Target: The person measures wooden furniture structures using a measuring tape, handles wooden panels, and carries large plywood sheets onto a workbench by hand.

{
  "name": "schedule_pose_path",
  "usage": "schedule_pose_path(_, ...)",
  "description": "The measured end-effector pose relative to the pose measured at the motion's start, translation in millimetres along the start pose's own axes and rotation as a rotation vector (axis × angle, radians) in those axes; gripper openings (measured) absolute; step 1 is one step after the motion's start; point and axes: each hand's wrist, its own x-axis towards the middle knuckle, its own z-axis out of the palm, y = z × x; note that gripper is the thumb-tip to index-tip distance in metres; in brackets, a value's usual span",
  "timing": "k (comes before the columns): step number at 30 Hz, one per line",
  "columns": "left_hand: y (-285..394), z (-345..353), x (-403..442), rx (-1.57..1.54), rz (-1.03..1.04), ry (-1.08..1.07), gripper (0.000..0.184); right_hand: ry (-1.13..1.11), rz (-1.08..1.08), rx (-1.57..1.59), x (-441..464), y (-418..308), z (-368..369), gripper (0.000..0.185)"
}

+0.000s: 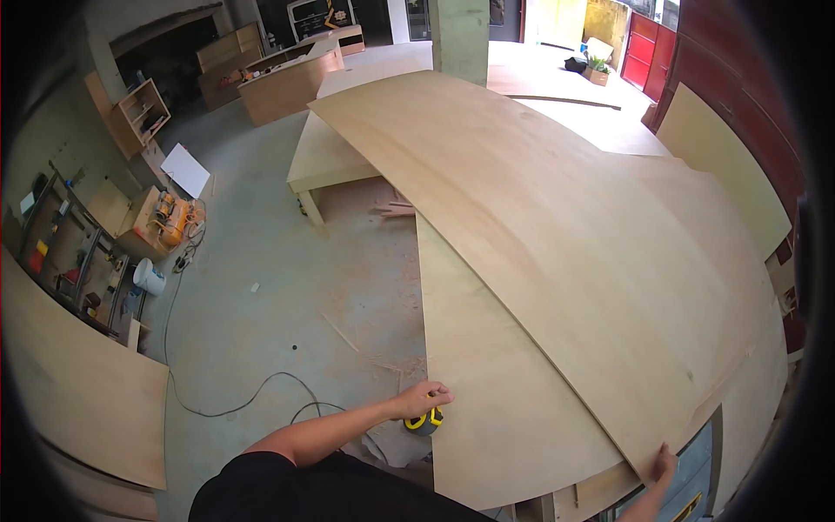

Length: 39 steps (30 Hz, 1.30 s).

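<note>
A large plywood sheet [539,200] lies at an angle over another plywood sheet [496,383]. My right hand [664,463] is closed on the near corner of the upper sheet, its thumb on top and the other fingers mostly hidden. At the left edge of the lower sheet, my left hand [424,398] is closed, with a yellow and black tape measure [424,424] held against its underside. No drawn-out blade can be made out.
A plywood-topped table [335,161] stands beyond the sheets. A cable [235,411] crosses the floor at left, near a white bucket [150,277] and an orange compressor [177,222]. A concrete pillar [461,39] rises behind. Leaning boards [726,165] line the right wall.
</note>
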Motion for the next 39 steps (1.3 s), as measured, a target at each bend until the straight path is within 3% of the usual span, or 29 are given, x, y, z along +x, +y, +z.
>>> schedule_pose_path(3,-0.9,16.2,0.9,-0.042,-0.044,-0.097,0.04,-0.003,0.038,0.224,-53.2,-40.2,-35.3,0.067)
schedule_pose_path(6,21.0,55.8,11.4,-0.127,0.016,-0.279,0.044,-0.065,-0.185,0.531,-84.5,-52.6,-69.4,0.058)
schedule_pose_path(9,72.4,89.0,14.8,-0.22,-0.017,-0.523,0.055,-0.09,-0.524,0.355,-148.7,-106.6,-103.2,0.051)
schedule_pose_path(12,95.7,113.3,28.4,-0.349,0.112,-0.699,0.069,-0.06,-0.564,0.563,-182.4,-165.0,-128.4,0.041)
schedule_pose_path(14,122.0,111.7,31.2,-0.448,0.204,-0.761,0.076,-0.114,-0.55,0.434,-197.5,-196.9,-158.2,0.038)
schedule_pose_path(17,140.5,98.8,63.4,-0.744,0.19,-0.745,0.092,-0.08,-0.561,0.212,-195.9,-211.6,-147.1,0.035)
schedule_pose_path(20,179.6,26.9,86.3,-0.915,-0.02,-0.631,0.097,-0.04,-0.474,0.343,-194.6,-201.1,-98.6,0.036)
schedule_pose_path(23,186.9,-28.4,130.3,-0.984,-0.131,-0.56,0.084,0.06,-0.494,0.311,-187.2,-197.7,-71.4,0.04)
schedule_pose_path(26,176.0,-52.0,165.4,-0.862,-0.143,-0.333,0.062,0.151,-0.423,-0.003,-192.9,-205.1,-51.3,0.045)
schedule_pose_path(29,175.0,-50.8,177.8,-0.814,-0.021,-0.25,0.064,0.184,-0.508,0.024,-189.0,-194.7,-37.0,0.049)
schedule_pose_path(31,164.1,-45.2,191.0,-0.74,0.005,-0.23,0.052,0.165,-0.492,0.085,-211.6,-199.9,-10.9,0.048)
schedule_pose_path(34,166.7,-23.7,193.7,-0.697,0.032,-0.129,0.045,0.362,-0.453,-0.116,-162.3,-155.5,5.2,0.049)
schedule_pose_path(35,166.6,-16.7,195.8,-0.694,0.046,-0.086,0.044,0.282,-0.452,0.077,-151.2,-149.2,9.3,0.05)
schedule_pose_path(39,170.5,15.0,201.1,-0.719,0.118,-0.027,0.041,0.184,-0.554,0.111,-112.4,-141.0,-18.4,0.048)
